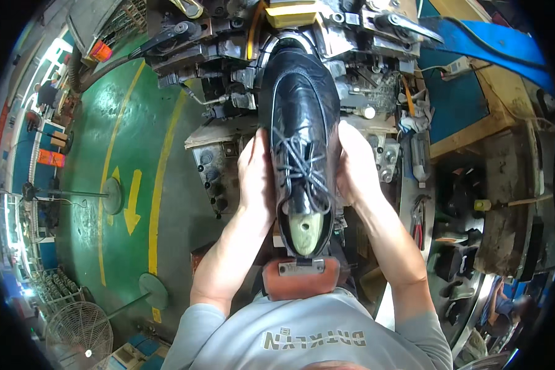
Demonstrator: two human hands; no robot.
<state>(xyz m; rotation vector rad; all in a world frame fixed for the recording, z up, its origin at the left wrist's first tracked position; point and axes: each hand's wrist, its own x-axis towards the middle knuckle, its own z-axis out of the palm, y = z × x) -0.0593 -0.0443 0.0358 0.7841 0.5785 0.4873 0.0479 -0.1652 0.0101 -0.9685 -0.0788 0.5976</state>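
A black lace-up leather shoe [302, 117] lies lengthwise in front of me, toe away and heel toward me. Its laces are crossed and knotted. Inside the heel opening shows a pale green shoe last [306, 234] with a round hole. My left hand [256, 169] presses along the shoe's left side, and my right hand [356, 163] is against its right side; both grip it between them, their fingertips mostly hidden. The toe reaches into a metal shoe machine [240, 68] with clamps on both sides. Behind the heel sits a reddish-brown pad [302, 277] on the machine.
Levers [413, 28] and a blue arm [493, 46] stand out at the upper right. Pliers [418, 225] and a cloth glove [417, 114] lie to the right, beside a rack with dark shoes [459, 259]. A green floor [120, 105] with yellow lines and a fan [80, 333] are at left.
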